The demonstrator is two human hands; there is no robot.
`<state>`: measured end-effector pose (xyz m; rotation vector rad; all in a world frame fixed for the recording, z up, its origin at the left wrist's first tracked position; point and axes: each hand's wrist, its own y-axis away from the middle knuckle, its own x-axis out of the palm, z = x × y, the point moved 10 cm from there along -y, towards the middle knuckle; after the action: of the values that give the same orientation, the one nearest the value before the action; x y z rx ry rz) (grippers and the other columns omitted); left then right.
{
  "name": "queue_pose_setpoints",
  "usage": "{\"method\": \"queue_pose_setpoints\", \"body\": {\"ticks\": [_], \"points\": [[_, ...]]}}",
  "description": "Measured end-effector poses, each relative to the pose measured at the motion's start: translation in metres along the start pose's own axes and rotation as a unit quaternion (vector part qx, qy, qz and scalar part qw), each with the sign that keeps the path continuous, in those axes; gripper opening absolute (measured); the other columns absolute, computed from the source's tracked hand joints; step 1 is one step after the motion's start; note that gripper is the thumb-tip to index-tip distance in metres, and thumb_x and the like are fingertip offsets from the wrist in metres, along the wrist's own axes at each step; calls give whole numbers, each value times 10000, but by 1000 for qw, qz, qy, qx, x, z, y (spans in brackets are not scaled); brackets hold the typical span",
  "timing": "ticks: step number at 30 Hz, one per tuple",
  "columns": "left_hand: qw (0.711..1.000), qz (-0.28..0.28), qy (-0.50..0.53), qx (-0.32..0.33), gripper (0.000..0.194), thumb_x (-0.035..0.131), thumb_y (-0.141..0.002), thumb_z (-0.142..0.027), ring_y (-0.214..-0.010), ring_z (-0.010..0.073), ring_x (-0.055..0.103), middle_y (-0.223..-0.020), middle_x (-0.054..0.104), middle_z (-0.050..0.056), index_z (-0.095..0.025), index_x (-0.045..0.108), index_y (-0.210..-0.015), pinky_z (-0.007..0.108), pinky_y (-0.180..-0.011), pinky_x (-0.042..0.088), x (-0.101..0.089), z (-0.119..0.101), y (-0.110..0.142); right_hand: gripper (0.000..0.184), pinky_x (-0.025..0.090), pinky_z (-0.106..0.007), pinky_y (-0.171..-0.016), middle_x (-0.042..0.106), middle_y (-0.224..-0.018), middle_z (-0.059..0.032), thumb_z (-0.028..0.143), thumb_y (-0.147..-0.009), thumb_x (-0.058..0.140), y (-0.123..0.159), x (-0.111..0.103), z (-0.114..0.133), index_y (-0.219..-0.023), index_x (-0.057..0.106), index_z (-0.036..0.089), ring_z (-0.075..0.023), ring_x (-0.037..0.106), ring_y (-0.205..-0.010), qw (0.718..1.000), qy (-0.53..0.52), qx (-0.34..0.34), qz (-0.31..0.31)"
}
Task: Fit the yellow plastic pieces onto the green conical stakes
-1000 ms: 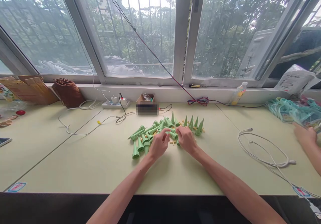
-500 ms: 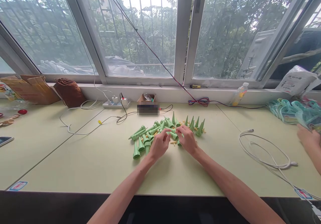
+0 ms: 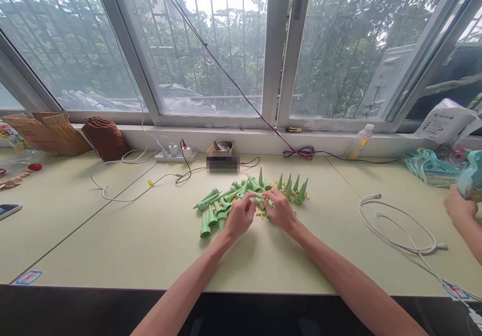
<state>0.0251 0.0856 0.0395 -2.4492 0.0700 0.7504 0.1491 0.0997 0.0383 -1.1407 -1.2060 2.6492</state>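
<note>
The left hand [image 3: 241, 216] and right hand [image 3: 280, 209] are nearly where they were half a second ago, except that the right fingertips have slid slightly closer to the left. Both hands have bent fingers, thumb near fingertips, leaving only a narrow gap; whether either has hold of a small piece cannot be told.

Around and behind them is a heap of green cones [image 3: 211, 218], too overlapped to count, mostly left of the right hand. Four upright cones [image 3: 302, 192] stand just beyond the right hand, and one more points up behind both hands. Small yellow pieces [image 3: 260, 215] lie among them, likewise too many and too hidden to count.

To the right, another person's hand [image 3: 460, 205] now has a turquoise item [image 3: 470, 175] apart from the turquoise bunch [image 3: 429, 168], which it was beside earlier. One looped white cable [image 3: 422, 250] lies near that hand.

Bare table [image 3: 150, 240] stretches from the heap to the straight front edge, with more room on both sides, as far as that cable on the right. Two stickers [image 3: 29, 277] mark the front edge. Along the back stand one bottle [image 3: 360, 141], one small box [image 3: 214, 151] and one power strip [image 3: 161, 157].
</note>
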Motion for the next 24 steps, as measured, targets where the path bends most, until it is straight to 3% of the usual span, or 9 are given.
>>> {"method": "queue_pose_setpoints", "body": {"ticks": [5, 15, 19, 24], "points": [[1000, 2, 0, -3, 206, 466, -967, -321, -470, 104, 407, -598, 554, -46, -189, 591, -1062, 223, -515, 352, 0, 0, 0, 165, 479, -380, -810, 644, -894, -82, 273, -862, 675, 2, 10, -2, -1003, 659, 187, -243, 601, -854, 996, 77, 10, 45], [1000, 4, -1, -3, 183, 473, -961, -298, -478, 101, 410, -601, 557, -46, -186, 589, -1050, 219, -526, 359, 0, 0, 0, 166, 444, -395, -798, 661, -909, -96, 242, -860, 660, 6, 20, -5, -1013, 645, 179, -266, 546, -883, 990, 116, 22, 73], [1000, 9, 4, -10, 187, 468, -964, -312, -486, 99, 417, -604, 551, -49, -186, 584, -1039, 216, -526, 356, 1, 0, 0, 137, 454, -391, -796, 655, -887, -92, 211, -869, 621, 5, 16, -3, -998, 642, 169, -261, 537, -868, 993, 97, 22, 57], [1000, 5, 12, -18, 193, 468, -963, -326, -484, 92, 428, -610, 546, -50, -189, 584, -1034, 209, -524, 365, -1, -1, 0, 162, 480, -394, -798, 651, -895, -104, 229, -895, 585, 2, 0, 4, -1029, 631, 151, -261, 552, -863, 998, 54, 10, -10]]}}
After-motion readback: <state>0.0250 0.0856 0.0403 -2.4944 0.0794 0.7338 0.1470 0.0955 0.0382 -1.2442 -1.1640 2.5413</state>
